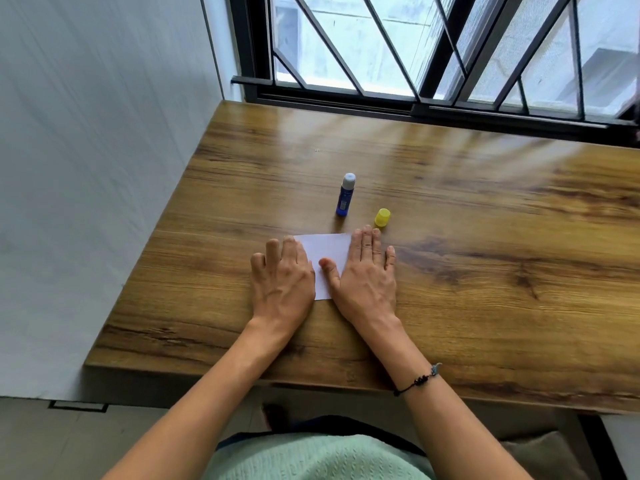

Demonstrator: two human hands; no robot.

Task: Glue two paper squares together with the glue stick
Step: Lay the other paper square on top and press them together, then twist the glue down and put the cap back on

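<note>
Both hands lie flat and spread on the paper: the left hand (281,277) covers its 9 o'clock edge, the right hand (367,271) its 3 o'clock edge, thumb resting on the white sheet. The paper squares (323,258) lie near the front of the worktop (485,237); only one white surface shows, so they seem stacked. This looks like the pressing step: best to smooth from the middle outward, keep the edges aligned and avoid sliding the top sheet. At 12 o'clock the uncapped glue stick (345,195) stands upright, its yellow cap (382,217) just beside it at 1 o'clock
</note>
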